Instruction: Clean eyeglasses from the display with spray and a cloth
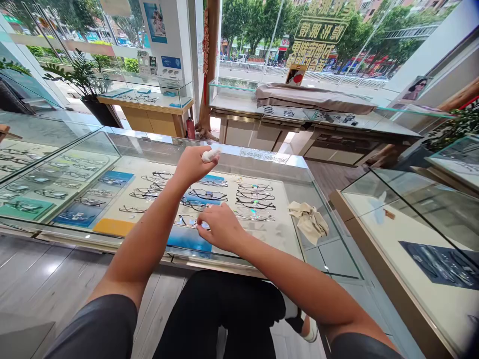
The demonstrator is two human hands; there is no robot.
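My left hand (195, 167) is raised over the far side of the glass display case (318, 189). It is closed around a small white object (210, 155), most of which the fingers cover, so its kind is unclear. Nearer to me, my right hand (220, 227) hovers at or just above the glass top, fingers bent and thumb apart, with nothing visible in it. Whether it touches the glass I cannot tell. Beneath both hands, eyeglasses (255, 203) lie in rows inside the case. A crumpled beige cloth (309, 221) rests at the case's right end.
More display cases stand to the left (56, 169) and right (411, 234). Across the aisle, a brown cloth (314, 98) covers part of a long window-side counter (243, 127). A potted plant (84, 80) and a wooden post (209, 65) stand beyond.
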